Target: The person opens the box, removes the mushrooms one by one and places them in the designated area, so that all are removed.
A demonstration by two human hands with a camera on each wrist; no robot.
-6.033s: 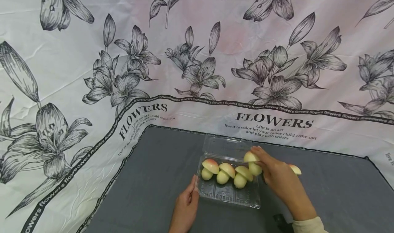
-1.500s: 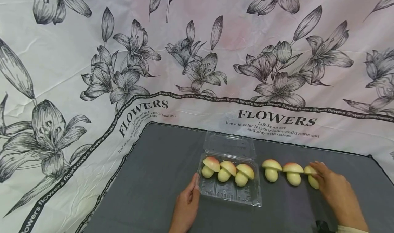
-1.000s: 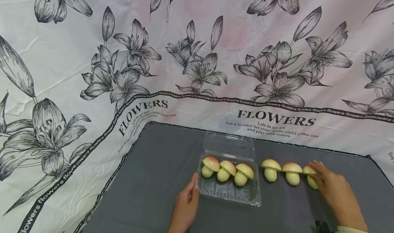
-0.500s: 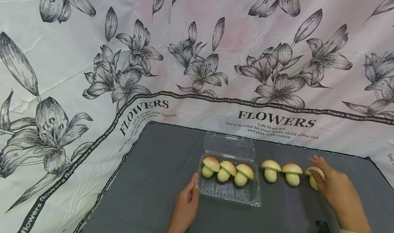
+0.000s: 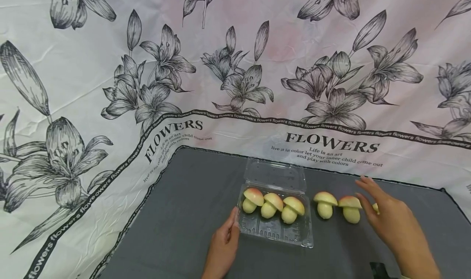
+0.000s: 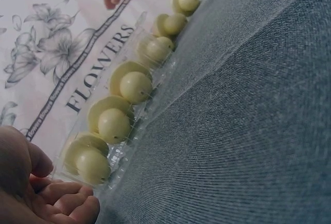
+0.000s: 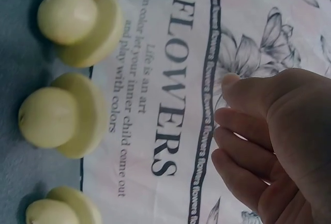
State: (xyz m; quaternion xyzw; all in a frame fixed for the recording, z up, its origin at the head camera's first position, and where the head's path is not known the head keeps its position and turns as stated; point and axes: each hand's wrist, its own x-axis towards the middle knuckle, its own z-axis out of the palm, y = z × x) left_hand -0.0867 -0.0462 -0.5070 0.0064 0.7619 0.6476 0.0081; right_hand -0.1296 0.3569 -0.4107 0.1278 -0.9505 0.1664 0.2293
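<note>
My left hand holds the left edge of a clear plastic clamshell box between thumb and fingers. In the box's back half sit three yellow-green mushroom-shaped pieces with reddish caps, side by side. To the right of the box, three more stand in a row on the table: one mushroom piece, a second mushroom piece, and a third mushroom piece mostly hidden behind my right hand in the head view. Above this row my right hand is raised, fingers apart and holding nothing.
The box's lid lies folded back toward the cloth wall. A grey cloth covers the table. Behind it hangs a white flower-printed sheet. A dark object shows beside my right wrist.
Six seconds ago my right hand held a mushroom piece at the box's right side. Later it gripped the rightmost piece in the row, then let go, and has now lifted away up and left.
</note>
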